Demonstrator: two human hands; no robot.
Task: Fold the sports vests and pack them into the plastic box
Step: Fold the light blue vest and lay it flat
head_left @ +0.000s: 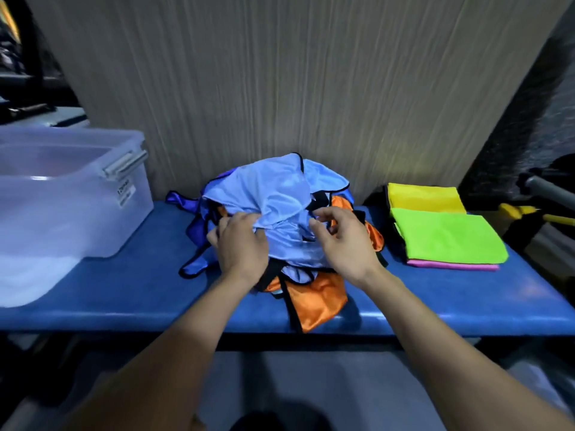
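Note:
A heap of unfolded sports vests lies mid-bench: a light blue vest (pixel 277 194) on top, orange vests (pixel 314 293) underneath, and a darker blue one (pixel 194 227) at the left. My left hand (pixel 241 247) grips a bunch of the light blue fabric on the heap's left side. At the right side, my right hand (pixel 343 241) hovers over the heap with curled fingers, thumb and fingers close at a black strap; whether it pinches the strap is unclear. The clear plastic box (pixel 77 213) stands open at the bench's left end.
Folded vests, yellow (pixel 426 199), green (pixel 451 236) and pink (pixel 454 265), lie stacked at the right on the blue bench (pixel 140 293). A wood-grain wall panel (pixel 280 88) rises right behind the bench. Grey and yellow metal bars (pixel 535 209) stand at the far right.

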